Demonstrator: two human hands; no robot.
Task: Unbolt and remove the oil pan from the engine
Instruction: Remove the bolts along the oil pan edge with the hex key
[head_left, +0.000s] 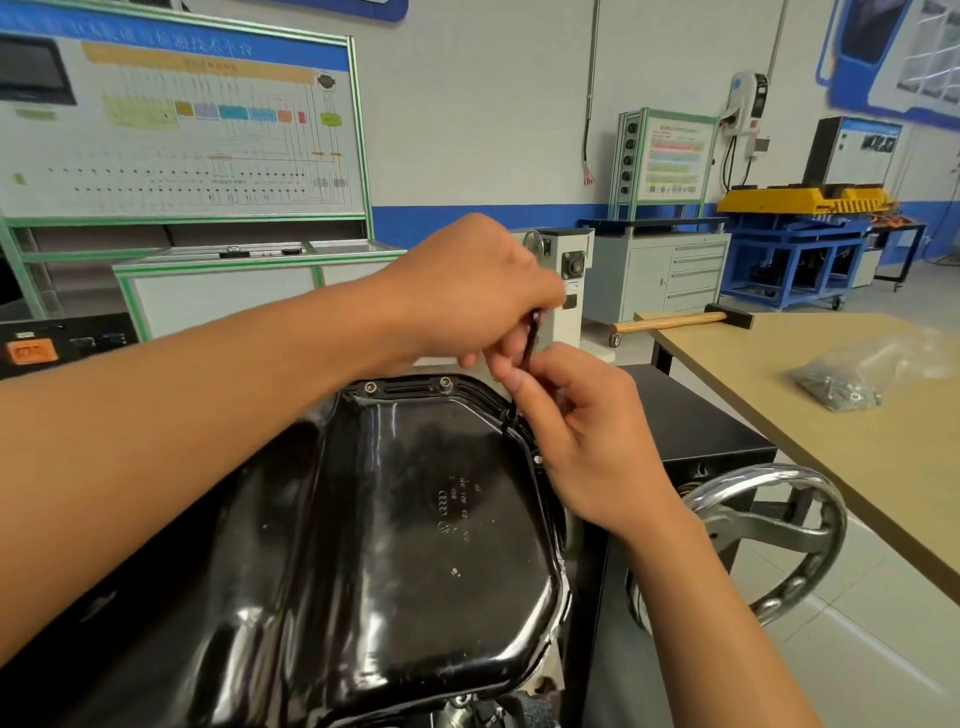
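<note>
A wiring-diagram training board stands at the far left. In the middle, the glossy black oil pan sits bottom-up on the engine, with two bolts seated in its far flange. Above the pan's right edge, the left hand curls around the top of a black hex key, whose tip meets the flange. Just below, the right hand pinches the key's shaft. A chrome handwheel follows. On the wooden table lie a hammer and a plastic bag of hardware.
</note>
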